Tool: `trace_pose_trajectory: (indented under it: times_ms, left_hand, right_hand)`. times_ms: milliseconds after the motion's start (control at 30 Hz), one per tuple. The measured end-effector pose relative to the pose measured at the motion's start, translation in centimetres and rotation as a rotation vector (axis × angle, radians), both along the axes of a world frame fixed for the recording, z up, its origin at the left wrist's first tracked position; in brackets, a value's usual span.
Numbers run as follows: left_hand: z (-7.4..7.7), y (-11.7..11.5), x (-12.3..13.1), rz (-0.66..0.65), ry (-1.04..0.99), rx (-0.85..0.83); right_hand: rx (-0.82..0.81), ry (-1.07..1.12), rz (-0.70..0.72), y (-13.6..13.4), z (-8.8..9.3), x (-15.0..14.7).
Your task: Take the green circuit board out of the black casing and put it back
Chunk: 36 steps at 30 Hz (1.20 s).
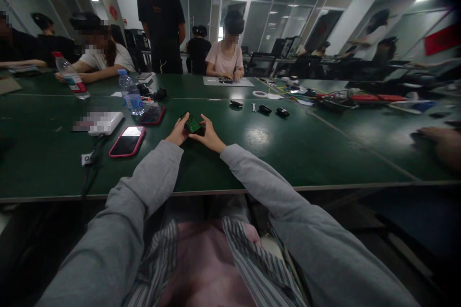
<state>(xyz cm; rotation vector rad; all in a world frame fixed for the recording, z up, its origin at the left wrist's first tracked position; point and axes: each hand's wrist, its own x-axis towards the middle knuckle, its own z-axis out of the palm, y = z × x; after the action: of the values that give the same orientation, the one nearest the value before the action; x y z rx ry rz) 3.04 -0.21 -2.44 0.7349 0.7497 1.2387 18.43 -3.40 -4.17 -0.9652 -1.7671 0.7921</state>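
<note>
Both my hands meet over the green table on a small green circuit board, which is tilted up off the surface. My left hand grips its left edge with curled fingers. From the right, my right hand pinches it, thumb and forefinger closed on the board. A dark part sits under the board by my right fingers; I cannot make out what it is. Grey sleeves cover both my forearms.
A pink-cased phone, a second phone, a white box with a cable, and two water bottles lie to the left. Small dark parts and wiring sit to the right. Several people sit or stand across the table; another person's hand rests at right.
</note>
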Motion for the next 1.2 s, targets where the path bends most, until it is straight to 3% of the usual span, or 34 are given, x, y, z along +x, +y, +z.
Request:
trace_pose_trajectory:
  times_ms: [133,267,367,433,600,767,1033,1100,1200]
  left_hand:
    - [0.2,-0.2,0.4,0.068,-0.017,0.076]
    - [0.4,-0.4,0.6,0.069,0.006,0.099]
    - [0.7,-0.8,0.9,0.032,0.031,0.121]
    - [0.8,-1.1,1.2,-0.003,0.051,0.130]
    - [0.7,-1.0,1.6,-0.039,0.057,0.059]
    - [0.4,-0.8,0.9,-0.026,0.042,-0.051]
    - [0.4,-0.7,-0.3,-0.055,-0.143,-0.122]
    - [0.5,-0.8,-0.3,-0.059,-0.200,-0.125]
    - [0.8,-1.2,0.0,-0.051,-0.211,-0.115]
  right_hand:
    - [-0.367,0.304,-0.014,0.4,0.5,0.3]
    - [-0.694,0.549,0.180,-0.1,1.4,0.5]
    - [-0.839,0.636,0.389,-0.6,1.8,0.4]
    - [-0.856,0.676,0.399,-0.8,1.8,0.2]
    - [-0.713,0.759,0.129,-0.5,1.3,-0.4]
    - [-0.582,0.744,-0.037,-0.2,1.2,0.0]
    - [-0.136,0.683,-0.503,1.1,1.6,1.7]
    - [-0.018,0.610,-0.553,1.1,1.7,2.0]
    - [0.131,0.461,-0.503,0.3,1.9,1.5]
